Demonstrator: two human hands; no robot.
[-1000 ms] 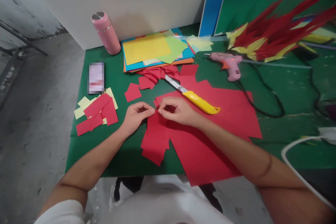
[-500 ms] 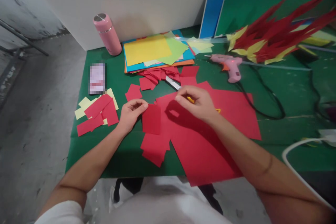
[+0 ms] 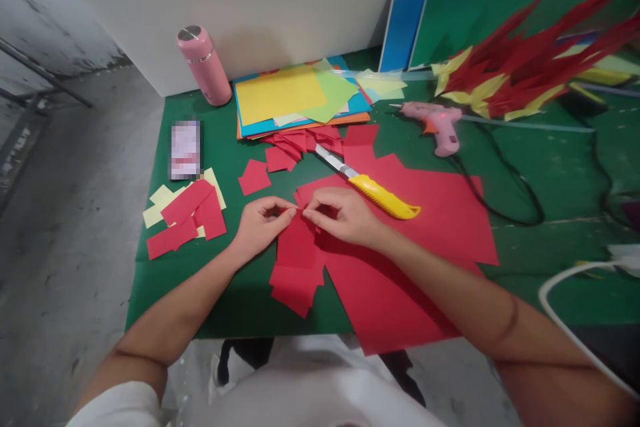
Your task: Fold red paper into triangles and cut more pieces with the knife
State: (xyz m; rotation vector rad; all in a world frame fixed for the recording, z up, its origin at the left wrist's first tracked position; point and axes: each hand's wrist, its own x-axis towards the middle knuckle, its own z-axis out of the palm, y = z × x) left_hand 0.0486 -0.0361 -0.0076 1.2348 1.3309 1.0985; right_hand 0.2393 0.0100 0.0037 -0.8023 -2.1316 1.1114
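Note:
Between my hands hangs a small piece of red paper (image 3: 296, 243), pinched along its top edge. My left hand (image 3: 265, 223) grips its upper left part between thumb and forefinger. The thumb and fingers of my right hand (image 3: 343, 213) close on its upper right corner. Below lie other red paper pieces (image 3: 295, 290), partly covered. A large red sheet (image 3: 395, 293) extends under my right forearm. Just beyond my right hand, a yellow utility knife (image 3: 383, 197) rests on the red sheet with its blade pointing up and left.
Red and yellow scraps (image 3: 187, 213) lie left, below a blurred phone (image 3: 185, 150). A pink bottle (image 3: 205, 67) stands behind. Coloured sheets (image 3: 280, 97) are stacked at the back. A pink glue gun (image 3: 435, 123) with a cord and a red-yellow paper flame (image 3: 510, 67) are at right.
My right hand has come down and left from above the knife to the red paper piece and pinches its corner. My left hand has moved slightly right and down with the piece.

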